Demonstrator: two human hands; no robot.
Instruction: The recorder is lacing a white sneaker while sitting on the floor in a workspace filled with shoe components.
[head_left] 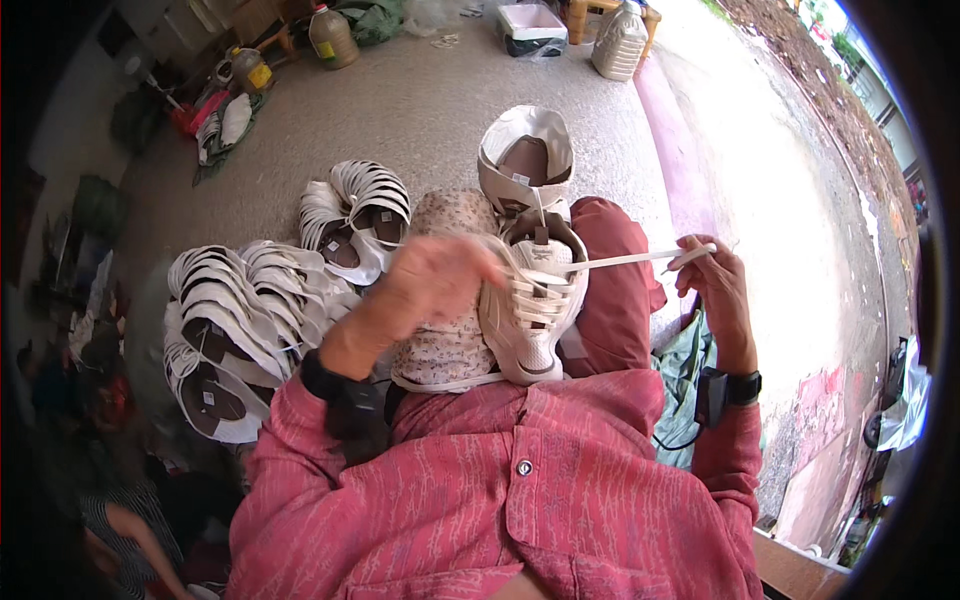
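Observation:
A cream sneaker (535,345) rests on my lap, its toe toward me, with a white shoelace (620,261) threaded through its upper rows. My right hand (715,285), out to the right, has its fingers pinched on the lace and draws one length taut sideways from the shoe. My left hand (430,285) is smeared by motion beside the shoe's left side; whether it grips anything cannot be made out. Just beyond the sneaker is a second cream shoe (525,155) with a brown insole. A floral pad (440,355) lies under the work, over my left leg.
Several nested stacks of white shoe uppers (215,290) stand on the left, with another stack (370,190) farther off. At the back are jugs of liquid (335,40), a large plastic bottle (620,45) and a white box (532,22). Another person's arm (140,535) shows at lower left.

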